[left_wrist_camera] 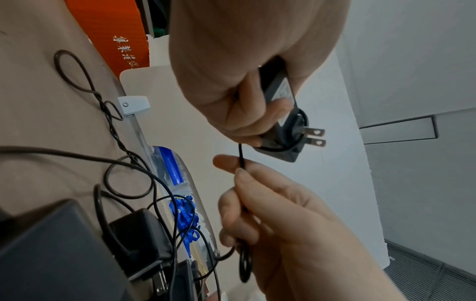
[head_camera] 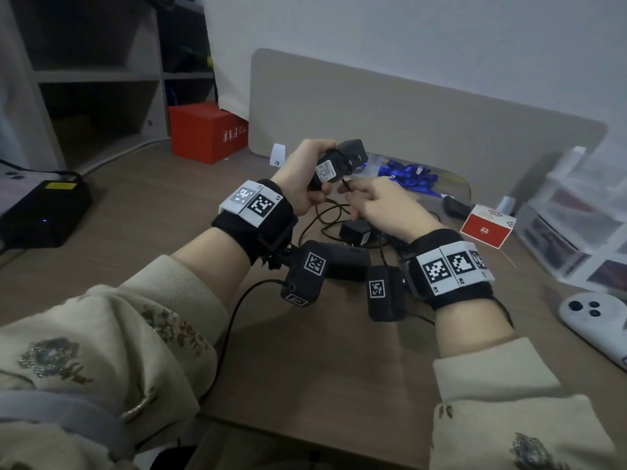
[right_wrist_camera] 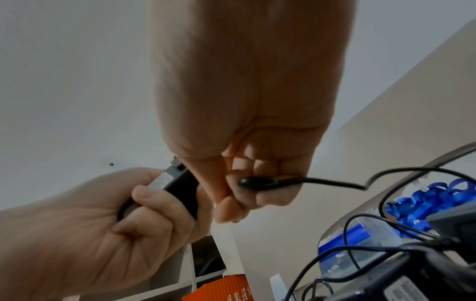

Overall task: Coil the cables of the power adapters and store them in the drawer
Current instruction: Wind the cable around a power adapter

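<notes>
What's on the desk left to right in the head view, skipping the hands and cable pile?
Black box with yellow label → large red box → blue ribbons → small red-and-white box → clear drawer unit → white controller.

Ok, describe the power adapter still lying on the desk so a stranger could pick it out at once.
Start at the wooden desk and look at its middle, just beyond the two raised wrists. There, in a tangle of thin black cable, lies a small black power adapter. Unlike the other adapter, which the left hand grips above the desk, this one rests on the surface, untouched.
</notes>
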The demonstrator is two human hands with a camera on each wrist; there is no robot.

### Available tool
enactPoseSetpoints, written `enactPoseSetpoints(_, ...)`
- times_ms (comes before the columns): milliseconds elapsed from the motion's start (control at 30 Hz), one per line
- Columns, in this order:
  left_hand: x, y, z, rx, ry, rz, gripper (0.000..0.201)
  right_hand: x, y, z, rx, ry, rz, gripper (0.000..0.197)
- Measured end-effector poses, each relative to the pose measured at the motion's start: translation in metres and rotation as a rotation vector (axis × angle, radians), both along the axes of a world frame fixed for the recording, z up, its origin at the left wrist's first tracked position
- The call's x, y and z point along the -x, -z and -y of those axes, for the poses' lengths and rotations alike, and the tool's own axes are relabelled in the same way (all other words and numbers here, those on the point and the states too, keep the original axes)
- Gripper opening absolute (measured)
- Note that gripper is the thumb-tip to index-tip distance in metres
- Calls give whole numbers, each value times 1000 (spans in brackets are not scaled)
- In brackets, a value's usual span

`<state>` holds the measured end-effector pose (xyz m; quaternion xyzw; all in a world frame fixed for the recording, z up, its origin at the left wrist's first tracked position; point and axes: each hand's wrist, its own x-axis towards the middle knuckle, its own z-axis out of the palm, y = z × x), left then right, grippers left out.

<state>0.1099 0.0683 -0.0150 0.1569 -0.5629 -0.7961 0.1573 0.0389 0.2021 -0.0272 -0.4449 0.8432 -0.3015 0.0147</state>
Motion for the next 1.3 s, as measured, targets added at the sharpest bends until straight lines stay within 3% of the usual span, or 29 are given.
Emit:
enactPoseSetpoints(133,5,1,14,-121,-127,-112,19,3,4,-1,-112,-38,43,32)
enactPoseSetpoints(233,5,-1,36,-226,-223,-178,19,2,3,-4,-190,-55,33,14)
enactPoseSetpoints(333,6,2,43,-250,-274,-155,23,-3,-1,-2,-120,-56,-26,31)
enactPoseSetpoints(400,9,5,42,-214,-334,-113,34,-5,-1,0,-99,-69,-94,37)
enactPoseSetpoints(500,12,8,44,-169,-374,-83,46,-4,-3,-3,20,-28,-187,27)
enactPoseSetpoints(1033,17,19,36,340,-301,86,42,-6,-9,-8,155,137,-585,21)
enactPoseSetpoints(1300,15,19,29,487,-192,146,39,3,-6,-8,222,169,-608,20)
